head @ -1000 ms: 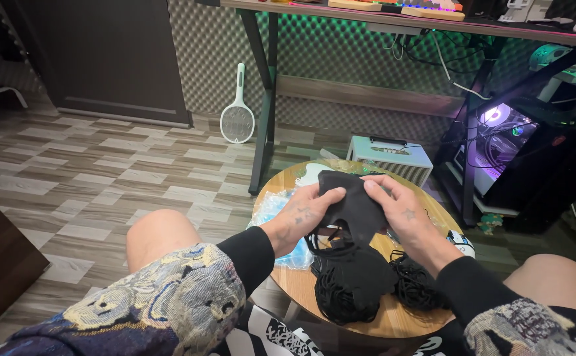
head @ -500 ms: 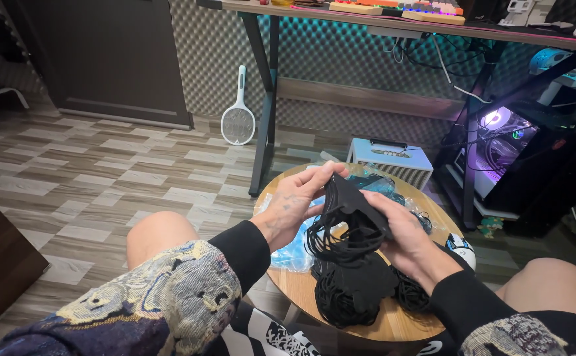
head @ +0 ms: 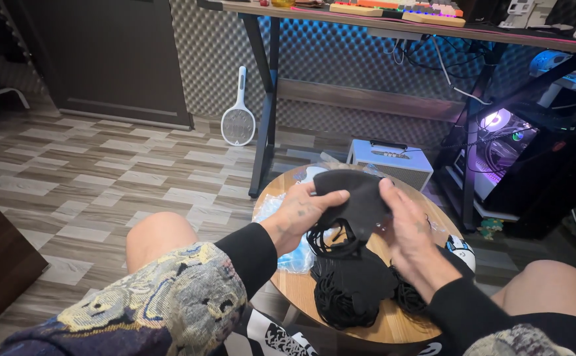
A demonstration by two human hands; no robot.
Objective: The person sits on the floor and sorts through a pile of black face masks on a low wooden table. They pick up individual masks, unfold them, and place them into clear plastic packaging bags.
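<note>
I had the black face mask [head: 357, 198] lifted between both hands, just above the round wooden table [head: 374, 323]. My left hand [head: 301, 214] pinched its near edge, thumb on top, and my right hand [head: 407, 227] pressed flat against its far side, fingers loosely spread (the ear loops dangled below them). Under my wrists lay a pile of black masks [head: 351, 290]; blue masks in clear wrap [head: 288, 254] sat beneath my left hand. I judged this the separating step; next called for freeing the tangled loops.
</note>
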